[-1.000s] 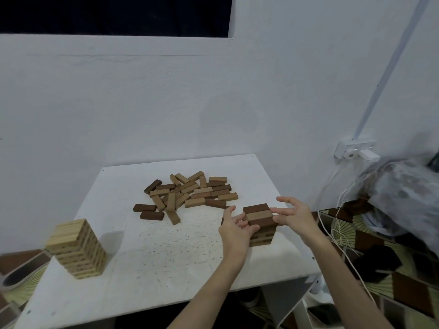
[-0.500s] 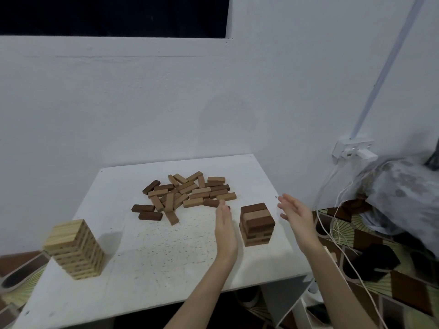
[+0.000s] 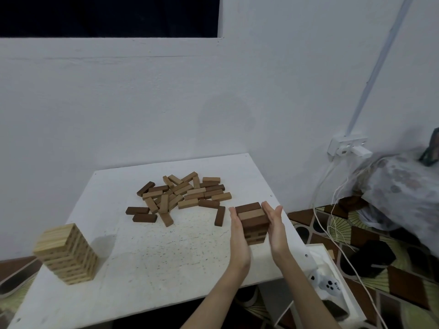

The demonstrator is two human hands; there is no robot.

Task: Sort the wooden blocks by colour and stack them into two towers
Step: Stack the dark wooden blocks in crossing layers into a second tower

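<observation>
the dark tower (image 3: 253, 223) stands near the right edge of the white table (image 3: 147, 252); the left hand (image 3: 238, 236) and right hand (image 3: 275, 227) press flat against its two sides, fingers straight and together; loose blocks (image 3: 183, 195) lie in a heap behind; the pale tower (image 3: 66, 252) stands far left.

A white table (image 3: 147, 245) with a speckled, scuffed top stands against a white wall (image 3: 142, 103). High on the far left of that wall is a dark window opening (image 3: 107, 15). To the right, a pale conduit (image 3: 377, 65) runs down the wall to a white socket (image 3: 346, 144) with a plug in it, and white cables (image 3: 332, 186) hang from there to the patterned floor (image 3: 403, 281). A floral cloth bundle (image 3: 399, 186) lies at the far right. A white game controller (image 3: 327, 283) rests in a white tray near the table's right corner.
</observation>
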